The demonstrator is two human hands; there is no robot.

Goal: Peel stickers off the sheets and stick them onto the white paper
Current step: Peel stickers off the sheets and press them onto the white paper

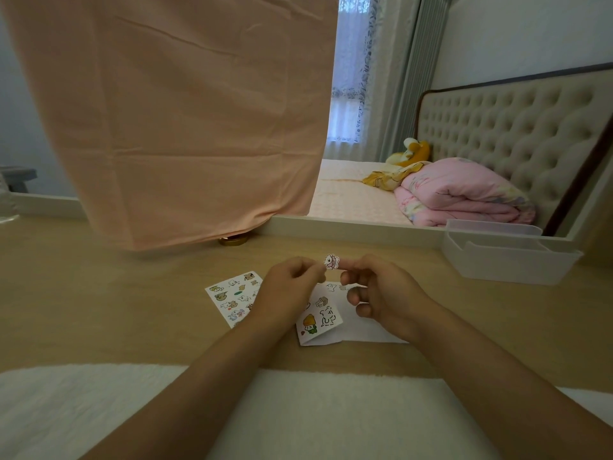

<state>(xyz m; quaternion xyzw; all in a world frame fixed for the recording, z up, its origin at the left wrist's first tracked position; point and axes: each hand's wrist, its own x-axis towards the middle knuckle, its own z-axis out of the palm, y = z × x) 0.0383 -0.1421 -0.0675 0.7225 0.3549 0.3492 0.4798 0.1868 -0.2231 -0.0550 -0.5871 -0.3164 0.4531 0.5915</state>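
Note:
A small pink-and-white sticker (331,261) is held up above the table between the fingertips of my two hands. My left hand (292,287) pinches its left edge with curled fingers. My right hand (374,290) touches its right edge with thumb and forefinger, the other fingers loosely curled. Below them lies the white paper (361,322), partly hidden by my right hand. A sticker sheet (320,318) with several cartoon stickers rests on the paper's left part. A second sticker sheet (232,295) lies flat on the table to the left, partly under my left wrist.
The wooden table (116,310) carries a translucent plastic bin (507,257) at the back right. A peach cloth (185,121) hangs over the back left, with a gold base (233,241) beneath it. A white fluffy surface (298,416) lies along the near edge.

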